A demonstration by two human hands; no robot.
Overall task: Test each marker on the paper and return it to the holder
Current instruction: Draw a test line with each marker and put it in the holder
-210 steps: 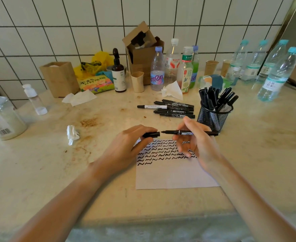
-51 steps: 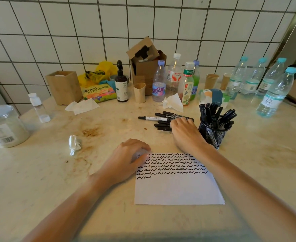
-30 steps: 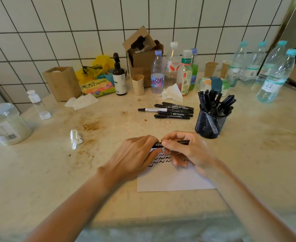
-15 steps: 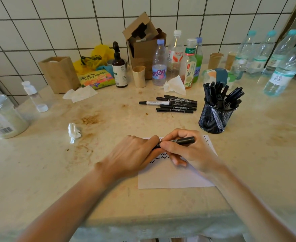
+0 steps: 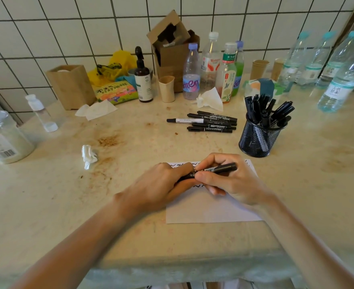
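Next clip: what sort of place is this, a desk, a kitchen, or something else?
Most likely a kitchen or pantry counter used as a makeshift work spot. A white tiled wall backs a stained stone countertop, and drink bottles and paper cups crowd the back edge.

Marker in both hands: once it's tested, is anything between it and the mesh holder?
Nothing visible blocks it. The marker is held by the left hand and right hand over the paper; bare counter lies between there and the mesh holder. The holder is already crowded with markers, though.
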